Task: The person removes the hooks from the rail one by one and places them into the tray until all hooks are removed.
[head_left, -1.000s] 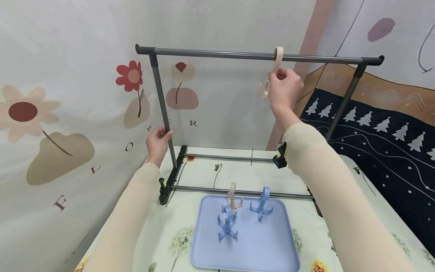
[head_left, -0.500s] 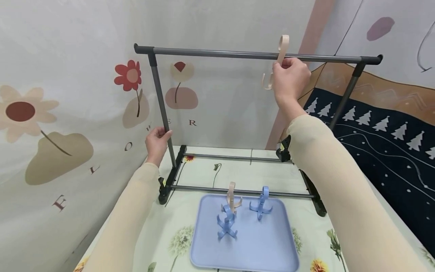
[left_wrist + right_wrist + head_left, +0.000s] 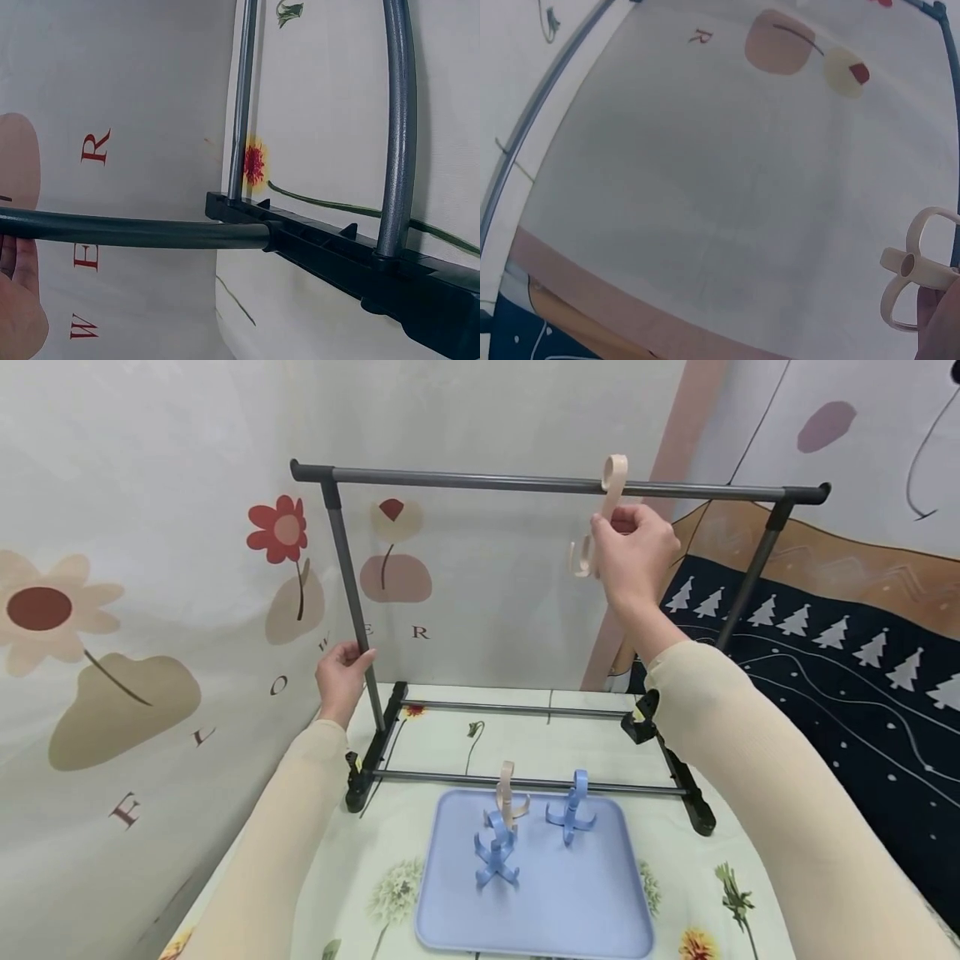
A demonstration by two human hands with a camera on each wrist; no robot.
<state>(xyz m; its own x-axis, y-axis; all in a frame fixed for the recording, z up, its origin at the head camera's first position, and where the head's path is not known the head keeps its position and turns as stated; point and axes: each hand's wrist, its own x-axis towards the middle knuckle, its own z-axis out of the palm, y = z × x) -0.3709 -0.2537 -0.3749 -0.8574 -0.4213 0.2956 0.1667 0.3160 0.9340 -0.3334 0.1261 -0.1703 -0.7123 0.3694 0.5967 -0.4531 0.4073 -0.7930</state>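
My right hand (image 3: 637, 552) pinches the stem of a beige multi-prong hook (image 3: 615, 477) at the rack's top bar (image 3: 465, 482). The hook's curved top rises above the bar and overlaps it, while its prongs hang left of my fingers. In the right wrist view, the hook's pronged end (image 3: 922, 271) shows beside my fingertips. On the far left, my left hand (image 3: 341, 683) holds the rack's left upright (image 3: 348, 577), thumb in front and fingers partly hidden. The left wrist view shows this upright (image 3: 150, 231) running into its black foot (image 3: 345, 262).
A blue tray (image 3: 562, 918) lies before the rack. On it stand a beige hook (image 3: 506, 797) and two blue hooks, one in front (image 3: 496, 860) and one at right (image 3: 572, 810). Two lower bars (image 3: 525, 780) join the rack's feet. A printed cloth wall (image 3: 480, 635) rises behind.
My right hand first lifts the beige hook higher above the bar, then lowers it a little and shifts left. The left hand stays on the upright.
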